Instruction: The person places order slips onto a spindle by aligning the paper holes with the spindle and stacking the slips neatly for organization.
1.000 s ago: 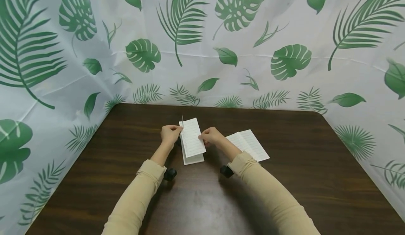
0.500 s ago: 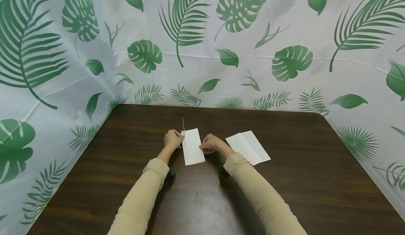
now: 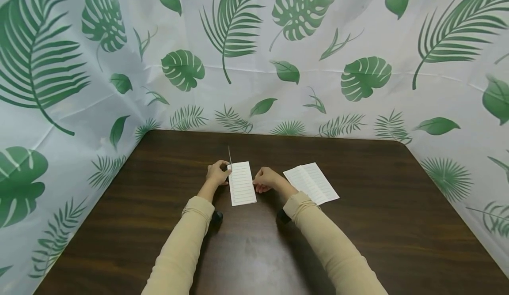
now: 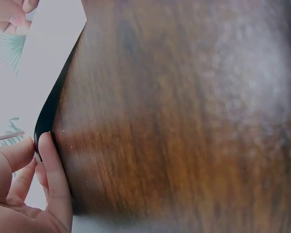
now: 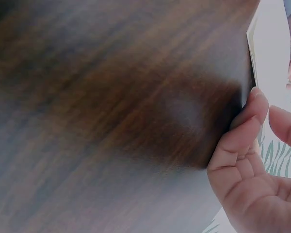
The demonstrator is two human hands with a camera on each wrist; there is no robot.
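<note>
A folded sheet of white lined paper [image 3: 243, 183] lies before me on the dark table. My left hand [image 3: 217, 174] pinches its left edge, with the thumb above and a finger below in the left wrist view. By that thumb a thin stick [image 3: 229, 155] points up and away; its kind is too small to tell. My right hand [image 3: 267, 180] is at the paper's right edge. In the right wrist view its index fingertip touches the paper's edge [image 5: 254, 58], while the thumb stands apart from it.
Another lined white sheet [image 3: 312, 183], with a crease or overlap, lies right of my right hand. The dark wooden table [image 3: 377, 215] meets a white leaf-printed curtain [image 3: 254, 83] at the back. Both wrists carry black camera mounts.
The upper leaf of the folded paper, raised a second ago, has come down flat on the lower one. Both hands lowered with it. The right fingers have slipped slightly outward at the edge.
</note>
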